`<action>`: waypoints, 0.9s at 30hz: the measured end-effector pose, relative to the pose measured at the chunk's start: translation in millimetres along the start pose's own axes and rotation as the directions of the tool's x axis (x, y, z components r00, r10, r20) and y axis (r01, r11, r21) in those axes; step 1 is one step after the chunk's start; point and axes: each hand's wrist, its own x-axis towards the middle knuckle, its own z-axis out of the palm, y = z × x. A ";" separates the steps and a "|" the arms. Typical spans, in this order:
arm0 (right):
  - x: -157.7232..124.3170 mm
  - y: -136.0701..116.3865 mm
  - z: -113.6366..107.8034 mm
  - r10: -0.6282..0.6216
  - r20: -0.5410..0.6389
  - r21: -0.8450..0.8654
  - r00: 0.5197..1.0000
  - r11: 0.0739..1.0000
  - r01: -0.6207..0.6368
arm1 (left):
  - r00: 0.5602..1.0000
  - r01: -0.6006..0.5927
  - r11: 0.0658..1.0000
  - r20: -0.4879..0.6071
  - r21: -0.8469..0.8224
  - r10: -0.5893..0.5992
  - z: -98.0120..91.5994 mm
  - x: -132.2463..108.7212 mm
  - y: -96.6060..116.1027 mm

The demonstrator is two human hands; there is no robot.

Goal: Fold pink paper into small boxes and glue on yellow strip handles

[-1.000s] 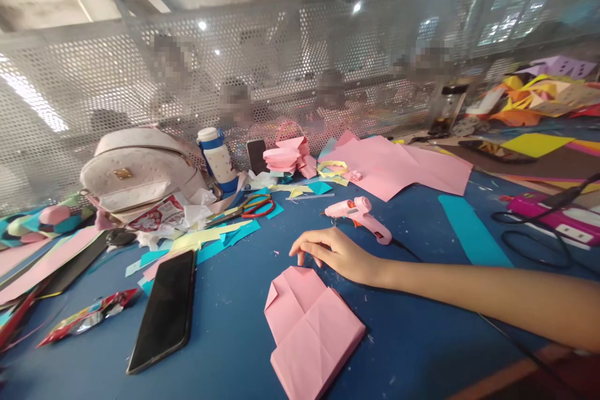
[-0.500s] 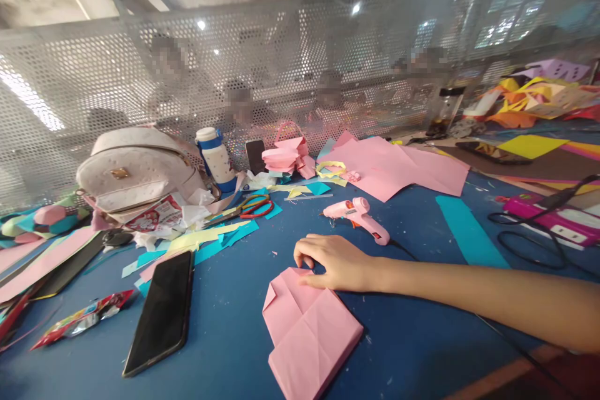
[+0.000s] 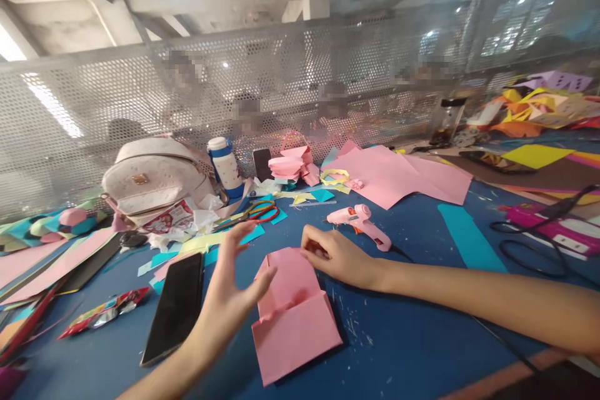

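Observation:
A folded pink paper piece [image 3: 300,331], shaped like an open envelope, lies on the blue table in front of me. My right hand [image 3: 340,256] has its fingers curled together at the upper right edge of the paper, pinching it there. Over the paper's left side hovers my left hand [image 3: 237,281], thumb and fingers spread, with nothing in it. A pink hot glue gun [image 3: 359,222] rests just beyond my right hand, its cord running off to the right. Left of my left hand lies a black smartphone [image 3: 175,306].
Scissors [image 3: 265,212] and paper scraps lie behind the phone. A white backpack [image 3: 154,178] and a bottle [image 3: 225,169] stand at the back left, before a perforated metal screen [image 3: 281,62]. Pink sheets [image 3: 398,172] lie behind; a magenta power strip [image 3: 553,225] is at right.
My left hand has come into view from below left. The pink paper has turned to sit more upright in view, and my right hand has stayed at its top edge.

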 end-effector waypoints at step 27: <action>18.8 -41.2 -6.0 0.063 -0.153 0.325 0.986 0.946 -0.010 | 0.979 0.161 0.965 0.154 -0.207 -0.131 2.9 5.1 14.5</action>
